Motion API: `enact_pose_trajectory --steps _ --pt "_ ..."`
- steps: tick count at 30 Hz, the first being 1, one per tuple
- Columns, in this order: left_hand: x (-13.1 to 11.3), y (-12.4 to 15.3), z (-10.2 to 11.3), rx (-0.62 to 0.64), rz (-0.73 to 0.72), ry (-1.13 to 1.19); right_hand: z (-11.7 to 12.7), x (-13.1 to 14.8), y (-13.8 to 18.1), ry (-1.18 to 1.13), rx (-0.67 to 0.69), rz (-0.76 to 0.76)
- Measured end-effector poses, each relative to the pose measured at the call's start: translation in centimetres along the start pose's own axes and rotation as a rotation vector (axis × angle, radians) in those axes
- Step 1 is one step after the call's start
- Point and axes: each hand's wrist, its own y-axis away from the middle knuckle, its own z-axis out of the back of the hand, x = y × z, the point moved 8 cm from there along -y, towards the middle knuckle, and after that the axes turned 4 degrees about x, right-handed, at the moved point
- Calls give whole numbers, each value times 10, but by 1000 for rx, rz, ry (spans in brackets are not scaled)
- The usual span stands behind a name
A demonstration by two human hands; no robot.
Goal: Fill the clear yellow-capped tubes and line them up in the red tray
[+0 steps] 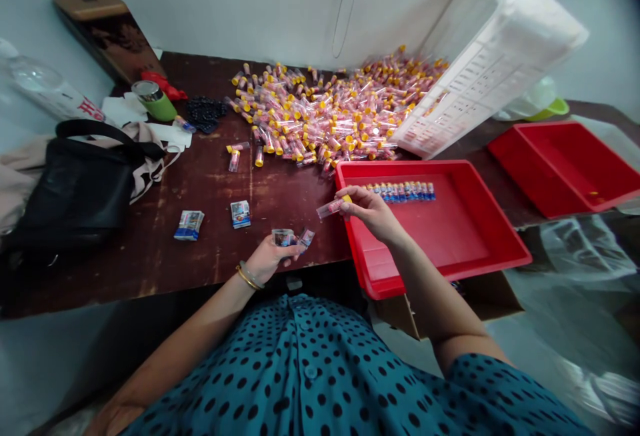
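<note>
My right hand pinches a small clear tube with a yellow cap, held sideways just left of the near red tray. My left hand is closed on a small stack of printed labels at the table's front edge. A row of labelled tubes lies along the far side of that tray. A big heap of yellow-capped tubes covers the back of the dark wooden table.
Two label packets lie on the table to the left. A black bag, a green cup and cloths sit far left. A second red tray stands right, a white carton behind.
</note>
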Motion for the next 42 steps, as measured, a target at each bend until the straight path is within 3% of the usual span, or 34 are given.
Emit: enact_pose_trajectory --steps 5,10,13,17,24,33,42 --pt "1 1 -9 59 39 -34 -12 -2 5 -20 123 -44" --pt "4 1 -12 94 34 -99 -22 -3 9 60 163 17" --pt "5 2 -20 122 0 -187 -25 -5 13 145 140 57" --pt "5 2 -29 104 -35 -227 -27 -14 21 374 12 86" --pt "7 4 -38 138 -11 -185 -39 -42 40 210 -76 69" --pt "-1 0 -50 129 -38 -200 -26 -38 43 190 -142 129" --pt "-1 -11 -63 147 -30 -255 -16 -43 45 36 -147 90"
